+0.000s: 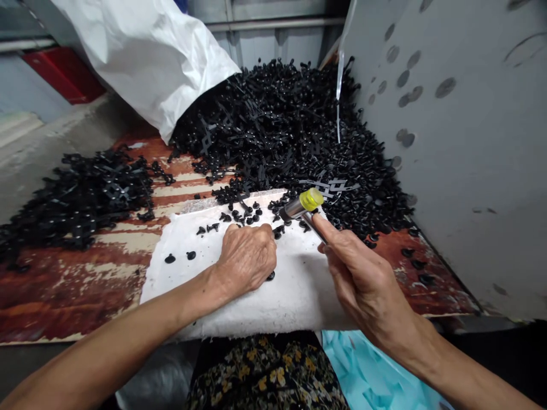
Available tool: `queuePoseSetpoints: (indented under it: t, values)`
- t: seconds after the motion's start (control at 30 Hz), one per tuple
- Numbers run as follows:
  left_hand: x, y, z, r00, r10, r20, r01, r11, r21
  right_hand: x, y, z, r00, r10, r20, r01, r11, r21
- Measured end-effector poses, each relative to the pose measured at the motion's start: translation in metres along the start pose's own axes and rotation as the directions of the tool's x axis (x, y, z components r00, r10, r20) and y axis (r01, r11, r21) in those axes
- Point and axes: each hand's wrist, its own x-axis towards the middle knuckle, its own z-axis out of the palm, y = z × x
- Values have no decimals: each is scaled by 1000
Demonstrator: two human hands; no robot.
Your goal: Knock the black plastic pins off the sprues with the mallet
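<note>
My right hand is wrapped round the metal handle of a small hammer, whose head has a yellow face and a dark face. The hammer is held above the white cloth. On that cloth rests my left hand, its fingers curled and closed; what they hold, if anything, is hidden beneath it. A small black round piece lies by its fingertips. Several loose black stemmed pieces are scattered just beyond the hand, and two more black pieces sit to its left.
A large heap of black plastic parts rises at the back, partly under a white sack. At the left lies a smaller black heap on the worn red-brown tabletop. A grey spotted panel stands at the right.
</note>
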Motion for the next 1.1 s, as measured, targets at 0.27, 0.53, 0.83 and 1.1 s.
queuePoseSetpoints:
  t: [0.27,0.53,0.83,1.1]
  values:
    - [0,1,1,997,-81,-9,80,996,-34,2,3,2,987,-92,135,133,931,-340]
    - [1,2,-6,994,-47,104,51,998,-38,3,-1,3,985,-83,154,131,933,-335]
    - [1,2,-8,989,-49,136,50,999,-9,2,0,4,985,-88,150,135,930,-342]
    - [-2,-1,-10,990,16,141,-12,999,-33,3,4,2,983,126,131,-114,989,-97]
